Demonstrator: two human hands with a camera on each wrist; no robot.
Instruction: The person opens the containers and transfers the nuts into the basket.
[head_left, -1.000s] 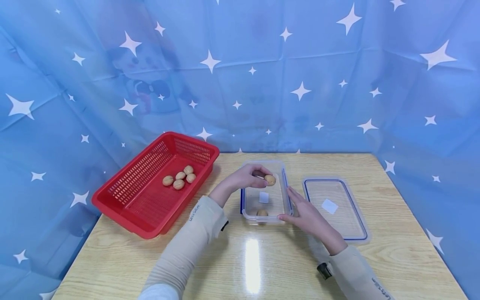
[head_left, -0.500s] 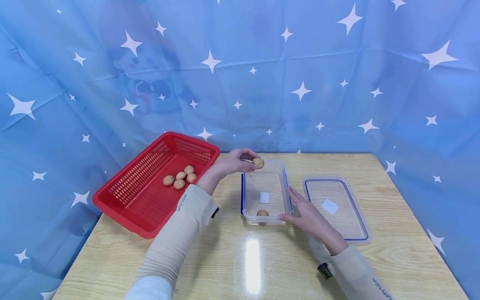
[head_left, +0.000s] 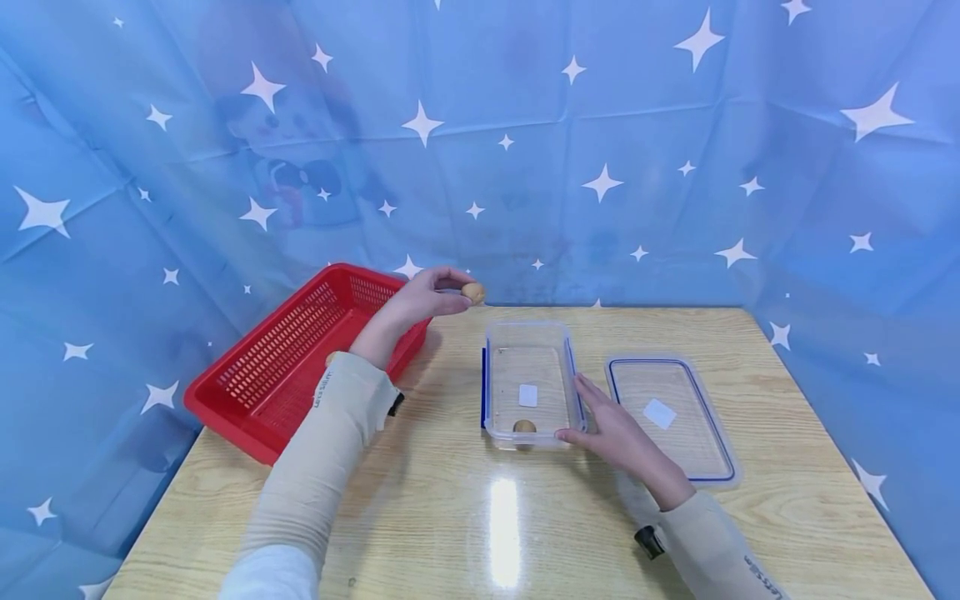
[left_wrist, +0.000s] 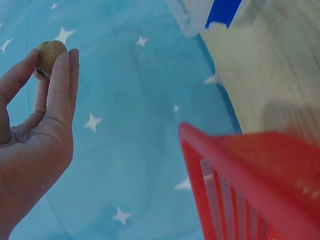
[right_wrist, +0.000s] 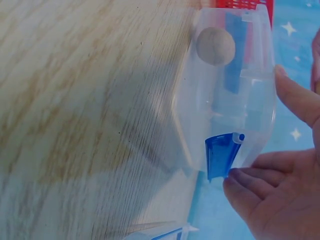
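Between thumb and fingertips, my left hand (head_left: 422,302) pinches a walnut (head_left: 473,293), held up past the basket's back right corner. The left wrist view shows that walnut (left_wrist: 52,55) at the fingertips too. My right hand (head_left: 621,435) rests against the near right corner of a clear plastic container (head_left: 543,362), thumb on the near rim and fingers along the right side. One walnut (head_left: 524,426) lies inside at the container's near end. The red basket (head_left: 213,392) stands on the left; my left arm covers most of its inside, and only one walnut (head_left: 330,358) peeks out.
A clear lid (head_left: 693,446) with a blue seal lies flat on the table (head_left: 420,517), right of the container. Blue latches (right_wrist: 223,152) hang on the container's sides. A blue star-patterned curtain (head_left: 517,233) closes off the back and both sides.
My left hand has drawn back from over the container, leftward and away, still pinching the walnut. Its arm now covers the basket's walnuts. The right hand has stayed put.
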